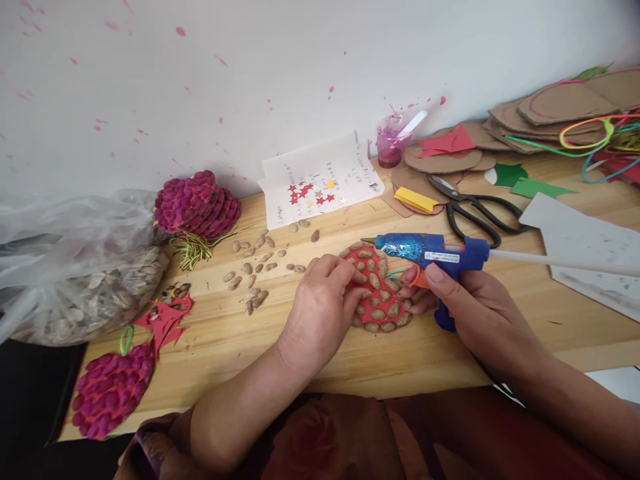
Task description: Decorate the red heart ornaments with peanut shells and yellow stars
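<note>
My right hand (480, 313) grips a blue hot glue gun (415, 248), its nozzle pointing left above a red rounded piece (370, 312) covered with brown mottled seeds (393, 310). The fingers of that hand also reach the piece's right edge, by a thin teal loop (395, 274). My left hand (323, 300) is at the piece's left side, thumb and forefinger bent together over the seeds. Whatever lies between those fingertips is hidden. Loose seeds (247, 268) are scattered on the wooden table left of this hand.
Stacked purple seed-covered pieces (197, 203) and a plastic bag (115, 293) stand left; another purple piece (114, 393) lies nearer. Behind are a paper sheet with stars (320, 177) and a cup (393, 143). Black-handled scissors (477, 207) and cardboard shapes (560, 103) lie right.
</note>
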Demonstrator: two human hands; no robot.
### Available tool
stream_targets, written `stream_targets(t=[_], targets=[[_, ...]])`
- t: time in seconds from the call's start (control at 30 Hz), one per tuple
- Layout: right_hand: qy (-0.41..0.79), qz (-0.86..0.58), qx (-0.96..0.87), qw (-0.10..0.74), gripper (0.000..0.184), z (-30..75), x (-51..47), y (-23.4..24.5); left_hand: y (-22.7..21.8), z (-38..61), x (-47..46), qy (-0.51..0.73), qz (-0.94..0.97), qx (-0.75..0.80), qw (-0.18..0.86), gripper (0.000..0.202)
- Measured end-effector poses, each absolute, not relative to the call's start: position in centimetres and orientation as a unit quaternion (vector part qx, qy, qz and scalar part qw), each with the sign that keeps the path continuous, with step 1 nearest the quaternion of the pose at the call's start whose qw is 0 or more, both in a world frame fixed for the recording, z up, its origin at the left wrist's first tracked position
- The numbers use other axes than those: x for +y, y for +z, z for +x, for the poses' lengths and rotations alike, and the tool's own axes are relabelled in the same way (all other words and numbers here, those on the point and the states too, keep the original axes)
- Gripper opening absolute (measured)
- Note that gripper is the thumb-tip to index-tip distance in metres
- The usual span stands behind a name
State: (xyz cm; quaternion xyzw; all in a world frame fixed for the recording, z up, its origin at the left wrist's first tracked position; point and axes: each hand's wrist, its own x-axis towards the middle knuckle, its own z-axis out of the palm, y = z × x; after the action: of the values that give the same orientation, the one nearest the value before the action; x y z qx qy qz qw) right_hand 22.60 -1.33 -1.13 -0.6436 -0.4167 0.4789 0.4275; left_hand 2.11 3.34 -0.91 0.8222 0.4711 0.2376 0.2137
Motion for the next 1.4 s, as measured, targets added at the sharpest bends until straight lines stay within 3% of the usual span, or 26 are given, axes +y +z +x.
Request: stream_targets(t=[0.57, 0.9, 1.07, 1.23, 1.4], targets=[[0.492, -0.634, -0.415, 0.429, 0.044, 22.9, -1.5, -1.6, -0.5, 2.7, 3.5, 0.187, 0.853, 0.452, 0.182, 0.012], [0.502, -0.614, -0.407, 0.453, 0.038, 22.8, -1.3, -1.7, -1.0, 2.0, 3.6, 0.236, 0.849, 0.444, 0.164, 0.007], [0.508, -0.607, -0.392, 0.468, 0.041, 22.7, -1.2, -1.2, -0.8, 0.9, 2.1, 0.24, 0.892, 0.377, 0.074, 0.032], [0.513, -0.607, -0.389, 0.466, 0.04, 22.7, -1.2, -1.1, -1.3, 0.3, -0.3, 0.126, 0.915, 0.384, -0.017, 0.054], [0.511, -0.609, -0.386, 0.469, 0.039, 22.5, -1.1, -1.1, -1.8, 0.4, -0.6, 0.093, 0.92, 0.379, -0.043, 0.056]])
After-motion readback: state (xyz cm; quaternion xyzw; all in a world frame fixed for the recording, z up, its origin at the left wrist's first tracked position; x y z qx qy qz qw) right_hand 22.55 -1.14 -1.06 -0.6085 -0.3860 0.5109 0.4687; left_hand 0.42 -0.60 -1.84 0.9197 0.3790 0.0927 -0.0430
